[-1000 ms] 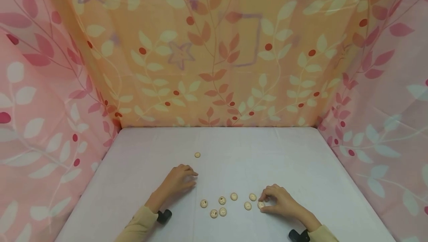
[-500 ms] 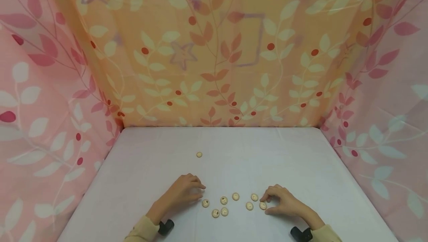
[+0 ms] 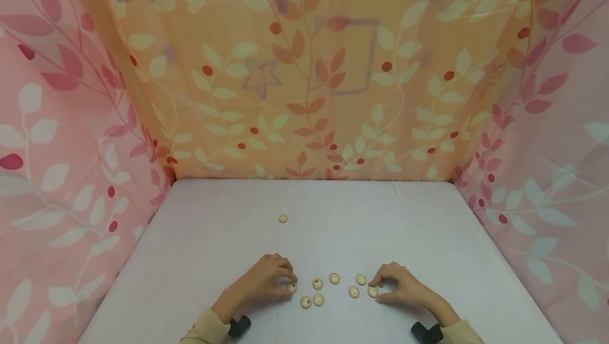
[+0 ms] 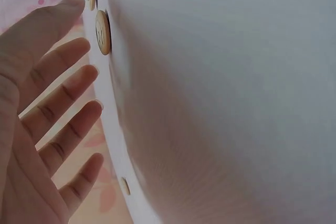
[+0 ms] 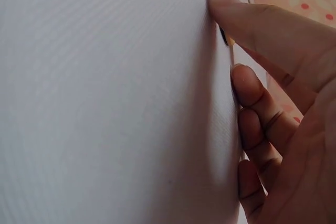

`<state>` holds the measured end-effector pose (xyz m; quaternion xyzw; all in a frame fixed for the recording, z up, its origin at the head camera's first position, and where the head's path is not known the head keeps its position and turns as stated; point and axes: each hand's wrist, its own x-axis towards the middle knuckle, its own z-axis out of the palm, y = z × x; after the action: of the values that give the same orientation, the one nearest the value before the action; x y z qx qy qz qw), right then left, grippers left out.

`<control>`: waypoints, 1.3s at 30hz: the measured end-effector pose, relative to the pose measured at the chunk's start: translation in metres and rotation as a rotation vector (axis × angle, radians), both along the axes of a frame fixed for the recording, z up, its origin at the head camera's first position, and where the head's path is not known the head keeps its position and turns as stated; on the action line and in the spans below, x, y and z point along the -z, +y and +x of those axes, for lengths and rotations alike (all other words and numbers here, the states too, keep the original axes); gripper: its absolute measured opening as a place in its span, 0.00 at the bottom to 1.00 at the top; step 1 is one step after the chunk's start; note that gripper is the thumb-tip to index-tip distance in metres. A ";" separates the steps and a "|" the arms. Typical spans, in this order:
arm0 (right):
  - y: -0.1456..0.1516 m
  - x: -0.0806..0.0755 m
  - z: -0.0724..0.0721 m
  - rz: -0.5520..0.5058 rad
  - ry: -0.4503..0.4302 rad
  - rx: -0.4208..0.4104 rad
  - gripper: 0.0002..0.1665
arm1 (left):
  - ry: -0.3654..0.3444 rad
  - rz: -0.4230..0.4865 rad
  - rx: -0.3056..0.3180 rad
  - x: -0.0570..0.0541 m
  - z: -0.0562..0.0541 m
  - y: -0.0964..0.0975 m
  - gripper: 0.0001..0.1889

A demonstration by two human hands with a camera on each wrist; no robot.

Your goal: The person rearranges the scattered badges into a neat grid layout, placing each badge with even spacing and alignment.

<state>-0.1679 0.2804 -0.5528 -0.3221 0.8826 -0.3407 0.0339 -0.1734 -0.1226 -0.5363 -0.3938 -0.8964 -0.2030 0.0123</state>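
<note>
Small round wooden discs with markings like faces lie on the white table. My left hand (image 3: 268,280) is at the leftmost near disc (image 3: 292,288), fingertips and thumb about its edge. In the left wrist view, the left hand's fingers (image 4: 79,82) are loosely spread, apart from a disc (image 4: 103,32) lying beyond them. My right hand (image 3: 404,286) stands at the rightmost disc (image 3: 373,291), index fingertip by its upper edge and thumb by its lower right. In the right wrist view the thumb (image 5: 247,17) reaches the cloth and partly hides a disc (image 5: 227,36).
Several other discs lie between the hands, among them a dark-spotted disc (image 3: 317,284) and a plain disc (image 3: 354,291). One lone disc (image 3: 283,219) lies farther back. Patterned curtains (image 3: 304,122) border the white table (image 3: 404,217) at the back and sides.
My left hand has come nearer and to the right, down to the leftmost near disc. My right hand stays by its disc, its thumb slightly farther from the disc than a second ago.
</note>
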 end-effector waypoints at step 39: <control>-0.002 -0.001 0.001 0.033 -0.008 0.057 0.14 | 0.084 -0.048 -0.056 -0.004 -0.014 -0.005 0.08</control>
<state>-0.1666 0.2782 -0.5514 -0.2950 0.8968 -0.3282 0.0328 -0.1879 -0.1276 -0.5326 -0.3769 -0.9104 -0.1643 0.0464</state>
